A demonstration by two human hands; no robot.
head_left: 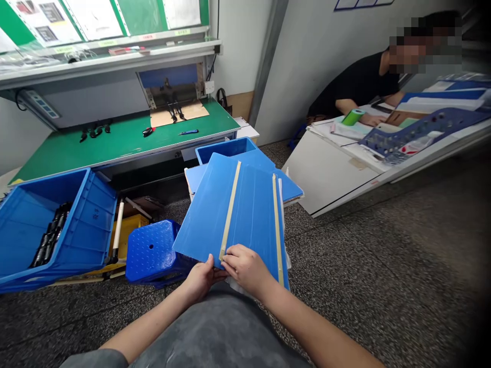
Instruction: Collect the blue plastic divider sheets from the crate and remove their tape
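Note:
A blue plastic sheet (253, 204) is held in front of my body, with two long strips of yellowish tape running along it. My left hand (201, 280) is closed on the sheet's near edge, thumb on top and fingers underneath. At the near end of the left tape strip (232, 209), my right hand (245, 266) has its fingertips pinched together on the tape. The second tape strip (278, 230) lies near the sheet's right edge. White material shows along that right side; what it is, I cannot tell.
Behind the sheet are a blue bin (230, 148) and more blue boards (291, 186). A blue stool (151, 250) and a large crate (90, 220) holding black parts stand left. A cutter (188, 132) lies on the green workbench (126, 145). Another person (360, 82) sits at a white desk (307, 174).

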